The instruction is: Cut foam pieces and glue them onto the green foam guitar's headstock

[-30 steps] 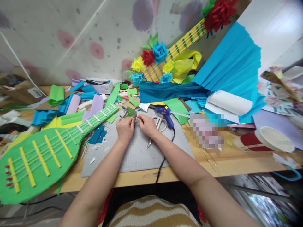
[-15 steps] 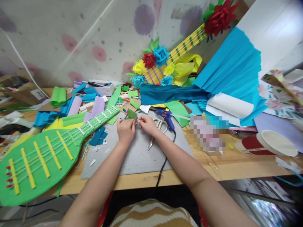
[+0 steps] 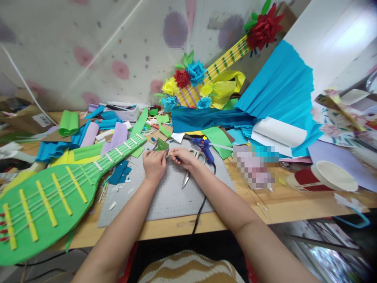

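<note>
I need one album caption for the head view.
Left hand and right hand close together over a gray mat, near scissors, glue gun and craft lute.

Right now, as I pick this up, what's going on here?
The person's left hand pinches a small piece, too tiny to identify, above a grey mat; the right hand is beside it, touching or nearly so. Scissors lie by the right wrist, a blue glue gun to their right. A green lute-shaped craft lies left.

I'm getting bright, diffuse light across the surface (image 3: 277, 208), with glare whitening the pale panel (image 3: 338, 39) upper right. Below the surface it drops into deep shadow. My wide lens stretches the cup (image 3: 321, 177); blocky pixels hide one pinkish patch (image 3: 253, 167).
</note>
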A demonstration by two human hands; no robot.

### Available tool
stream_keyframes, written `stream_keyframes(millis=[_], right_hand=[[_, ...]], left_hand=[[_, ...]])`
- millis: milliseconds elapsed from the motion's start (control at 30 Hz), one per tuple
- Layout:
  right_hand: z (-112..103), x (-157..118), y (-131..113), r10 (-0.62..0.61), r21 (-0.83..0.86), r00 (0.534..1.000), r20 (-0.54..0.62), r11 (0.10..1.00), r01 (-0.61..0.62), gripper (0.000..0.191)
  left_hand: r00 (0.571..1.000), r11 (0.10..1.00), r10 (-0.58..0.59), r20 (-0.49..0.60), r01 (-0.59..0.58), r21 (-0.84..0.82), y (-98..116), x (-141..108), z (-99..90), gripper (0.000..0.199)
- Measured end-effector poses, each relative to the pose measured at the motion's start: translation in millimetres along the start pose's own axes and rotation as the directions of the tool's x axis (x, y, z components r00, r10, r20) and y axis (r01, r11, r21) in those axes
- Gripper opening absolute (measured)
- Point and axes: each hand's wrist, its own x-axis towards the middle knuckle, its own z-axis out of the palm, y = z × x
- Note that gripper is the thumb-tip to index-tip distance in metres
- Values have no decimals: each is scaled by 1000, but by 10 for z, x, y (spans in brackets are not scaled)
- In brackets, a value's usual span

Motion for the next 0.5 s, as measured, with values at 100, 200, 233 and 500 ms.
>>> stream_keyframes(millis=[100, 200, 233, 500], right_hand=[[30, -75, 25, -311, -440, 939, -144, 871, 221, 10], [66, -129, 53, -532, -764, 843, -82, 577, 289, 15], [74, -134, 55, -539, -791, 839, -74, 544, 280, 16], [52, -18, -24, 26, -16, 999, -28, 1000, -27, 11]], left_hand=[[1000, 1000, -11, -11, 11, -2, -1, 5, -7, 21], [999, 999, -32, -9, 32, -1, -2, 14, -22, 23], [999, 999, -39, -2, 39, -3, -3, 16, -26, 23], [998, 999, -42, 38, 43, -14, 21, 10, -57, 22]])
